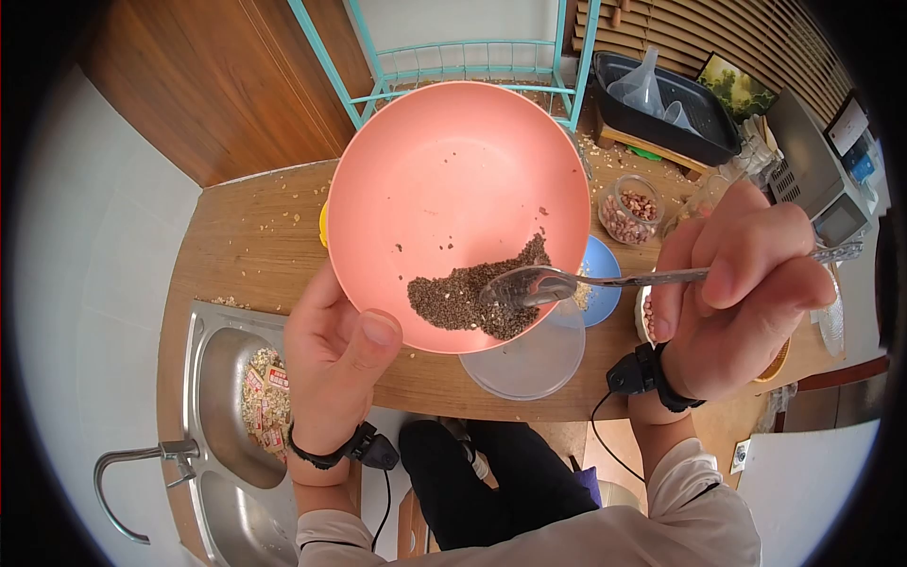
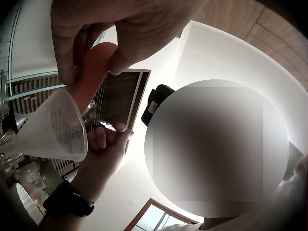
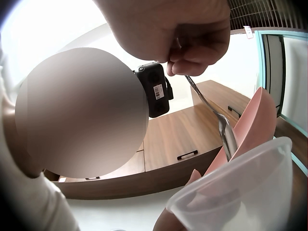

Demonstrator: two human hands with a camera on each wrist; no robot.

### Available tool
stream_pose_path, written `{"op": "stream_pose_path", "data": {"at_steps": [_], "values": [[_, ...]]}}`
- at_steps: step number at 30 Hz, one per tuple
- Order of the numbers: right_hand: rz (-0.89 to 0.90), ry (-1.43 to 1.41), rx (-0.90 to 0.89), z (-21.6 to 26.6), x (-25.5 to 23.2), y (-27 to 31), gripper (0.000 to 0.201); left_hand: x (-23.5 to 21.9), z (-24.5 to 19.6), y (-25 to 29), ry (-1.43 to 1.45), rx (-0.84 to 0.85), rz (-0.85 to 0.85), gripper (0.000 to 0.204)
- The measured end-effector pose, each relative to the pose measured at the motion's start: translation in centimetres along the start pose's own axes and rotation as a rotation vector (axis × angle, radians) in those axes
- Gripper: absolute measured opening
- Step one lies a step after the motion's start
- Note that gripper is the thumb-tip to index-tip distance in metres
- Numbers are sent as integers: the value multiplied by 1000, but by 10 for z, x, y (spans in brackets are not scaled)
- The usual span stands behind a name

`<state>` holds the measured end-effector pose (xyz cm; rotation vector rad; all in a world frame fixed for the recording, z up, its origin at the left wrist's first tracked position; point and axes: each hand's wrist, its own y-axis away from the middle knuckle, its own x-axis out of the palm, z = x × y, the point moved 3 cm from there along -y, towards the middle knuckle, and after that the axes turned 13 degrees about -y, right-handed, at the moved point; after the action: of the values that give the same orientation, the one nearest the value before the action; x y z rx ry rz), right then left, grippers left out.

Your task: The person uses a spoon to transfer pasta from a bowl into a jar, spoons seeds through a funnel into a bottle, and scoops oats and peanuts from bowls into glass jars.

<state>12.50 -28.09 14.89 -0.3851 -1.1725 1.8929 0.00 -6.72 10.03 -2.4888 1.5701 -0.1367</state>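
My left hand [image 1: 331, 364] holds a shallow pink bowl [image 1: 444, 180] by its lower left rim, thumb over the edge. The bowl is tilted, and a heap of small dark seeds [image 1: 444, 300] lies along its lower side. My right hand [image 1: 742, 283] grips a metal spoon [image 1: 624, 280] by the handle; the spoon's tip rests in the seeds. Beneath the bowl's lower right edge is the wide mouth of a translucent plastic funnel [image 1: 520, 373]. In the left wrist view the funnel [image 2: 41, 127] shows as a cone close to the bowl.
At left is a steel sink [image 1: 215, 378] with spilled grains and packets in it. A blue plate [image 1: 605, 255] and a jar of nuts [image 1: 630, 217] stand on the right. Behind are a teal rack [image 1: 463, 44] and a black tray [image 1: 713, 128] holding funnels. Crumbs are scattered on the wooden counter [image 1: 250, 227].
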Motion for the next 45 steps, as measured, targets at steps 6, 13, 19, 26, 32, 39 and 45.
{"op": "stream_pose_path", "data": {"at_steps": [6,13,19,26,32,39,45], "values": [[-26,-60,5,-2,3,0,52,1,-1,0,-11,-1,9,79],[-8,-201,-20,-2,-1,-1,49,1,1,-1,-19,43,24,68],[90,-318,-35,4,0,-3,41,2,0,-1,-10,43,26,68],[103,-282,-36,7,-2,-5,46,2,0,-1,-21,37,17,70],[79,-308,-45,7,-2,-4,47,2,1,-1,-19,37,26,69],[-97,-35,-40,1,0,-1,52,2,1,-1,-25,12,31,77],[-77,50,-19,-2,1,-1,54,3,-2,0,-7,38,20,70]]}}
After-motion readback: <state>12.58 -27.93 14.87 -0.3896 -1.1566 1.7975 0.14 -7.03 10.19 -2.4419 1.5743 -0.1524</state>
